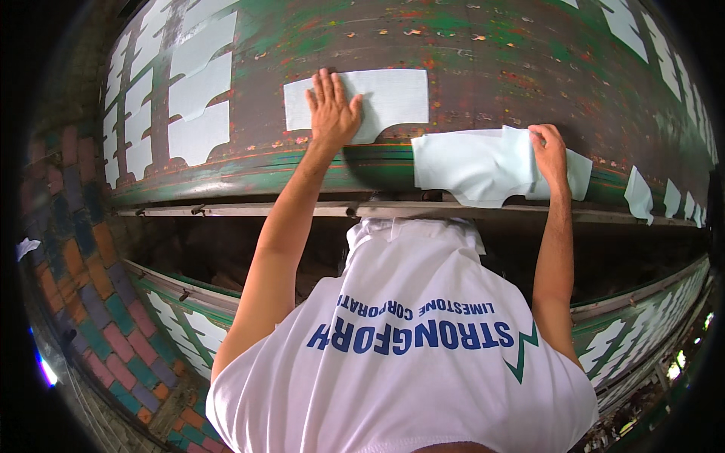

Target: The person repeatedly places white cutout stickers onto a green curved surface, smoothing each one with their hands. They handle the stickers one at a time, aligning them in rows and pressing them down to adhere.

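Observation:
My left hand (333,112) lies flat on a white cut fabric piece (394,97), fingers spread, against the dark, paint-stained tabletop (483,68). The piece has straight upper edges and a curved notch along its lower right. To the right, my right hand (550,151) is closed on the upper edge of some loose pale fabric pieces (474,164). These overlap, look creased and hang over the table's green near edge. How many layers there are I cannot tell. The right thumb is mostly hidden.
Rows of similar white pieces (199,132) lie at the left of the table, with more (625,29) at the far right. Several pieces (638,196) hang over the near edge at right. A metal rail (302,210) runs along this side. Coloured paving bricks (113,332) cover the floor at left.

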Demonstrator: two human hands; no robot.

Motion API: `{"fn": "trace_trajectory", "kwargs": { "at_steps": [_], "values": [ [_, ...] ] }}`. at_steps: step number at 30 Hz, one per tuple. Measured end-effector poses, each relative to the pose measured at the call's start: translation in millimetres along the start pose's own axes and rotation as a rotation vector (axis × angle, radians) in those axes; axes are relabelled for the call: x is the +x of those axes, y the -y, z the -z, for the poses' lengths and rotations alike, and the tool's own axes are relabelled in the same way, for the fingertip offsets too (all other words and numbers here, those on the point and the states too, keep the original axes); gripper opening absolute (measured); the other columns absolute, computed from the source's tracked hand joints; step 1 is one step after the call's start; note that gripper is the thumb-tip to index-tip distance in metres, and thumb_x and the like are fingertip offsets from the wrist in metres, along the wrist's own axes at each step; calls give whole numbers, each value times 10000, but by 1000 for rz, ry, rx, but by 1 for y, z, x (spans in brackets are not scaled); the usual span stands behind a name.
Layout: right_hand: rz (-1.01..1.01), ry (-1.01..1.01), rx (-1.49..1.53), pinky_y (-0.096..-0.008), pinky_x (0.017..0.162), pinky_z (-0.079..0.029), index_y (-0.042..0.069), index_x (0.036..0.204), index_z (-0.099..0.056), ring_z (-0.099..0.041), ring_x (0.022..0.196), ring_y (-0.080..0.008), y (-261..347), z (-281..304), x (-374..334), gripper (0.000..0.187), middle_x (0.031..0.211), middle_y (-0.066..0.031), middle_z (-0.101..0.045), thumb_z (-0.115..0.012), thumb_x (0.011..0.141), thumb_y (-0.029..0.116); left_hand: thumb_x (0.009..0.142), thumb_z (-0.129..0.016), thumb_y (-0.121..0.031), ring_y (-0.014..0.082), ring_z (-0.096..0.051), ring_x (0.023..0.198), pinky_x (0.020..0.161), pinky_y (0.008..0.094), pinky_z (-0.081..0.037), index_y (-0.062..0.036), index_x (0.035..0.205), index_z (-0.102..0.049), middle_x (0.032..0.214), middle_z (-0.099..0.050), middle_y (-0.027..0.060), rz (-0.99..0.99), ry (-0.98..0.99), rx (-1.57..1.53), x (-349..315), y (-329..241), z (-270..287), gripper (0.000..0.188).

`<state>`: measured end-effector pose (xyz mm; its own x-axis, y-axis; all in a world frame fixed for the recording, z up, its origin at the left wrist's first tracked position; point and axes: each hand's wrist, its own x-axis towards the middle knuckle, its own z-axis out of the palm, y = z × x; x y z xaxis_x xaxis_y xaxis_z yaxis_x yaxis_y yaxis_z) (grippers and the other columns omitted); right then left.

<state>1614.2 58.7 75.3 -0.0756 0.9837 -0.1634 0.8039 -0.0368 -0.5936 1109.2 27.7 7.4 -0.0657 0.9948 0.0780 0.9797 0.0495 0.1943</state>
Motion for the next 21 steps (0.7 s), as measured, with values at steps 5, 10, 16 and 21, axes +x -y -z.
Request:
{"fn": "trace_trajectory", "kwargs": {
  "at_steps": [5, 10, 16, 21],
  "values": [
    [120, 61, 15, -421, 1005, -495, 84, 1147, -735, -601, 1197, -317, -28, 4, 0, 230, 1211, -94, -647, -753, 921, 127, 1076, -325, -647, 456, -39, 1613, 1266, 650, -51, 71, 1634, -207, 1724, -112, 294, -77, 49, -29, 9, -104, -18, 917],
    [156, 87, 85, -423, 959, -500, 72, 1035, -722, -619, 1122, -301, -33, 5, 7, 135, 1128, -87, -646, -766, 922, 132, 1050, -307, -714, 483, -36, 1604, 1260, 662, -59, 77, 1630, -216, 1716, -106, 313, -139, 91, -56, 11, -184, -29, 984],
    [161, 111, 214, -379, 820, -529, 40, 987, -697, -644, 931, -257, -37, 12, 10, 89, 1031, -90, -628, -751, 942, 95, 941, -595, -722, 485, -64, 1602, 1266, 644, -108, -6, 1639, -282, 1718, -128, 300, -319, 206, -60, -12, -219, -13, 1048],
    [166, 31, 181, -337, 752, -521, 25, 989, -695, -613, 821, -191, -46, 13, 13, 106, 1015, -76, -614, -767, 929, 76, 922, -708, -599, 466, -104, 1600, 1277, 624, -115, -32, 1622, -341, 1726, -160, 255, -233, 207, -173, -20, -231, -11, 973]
  ]
}}
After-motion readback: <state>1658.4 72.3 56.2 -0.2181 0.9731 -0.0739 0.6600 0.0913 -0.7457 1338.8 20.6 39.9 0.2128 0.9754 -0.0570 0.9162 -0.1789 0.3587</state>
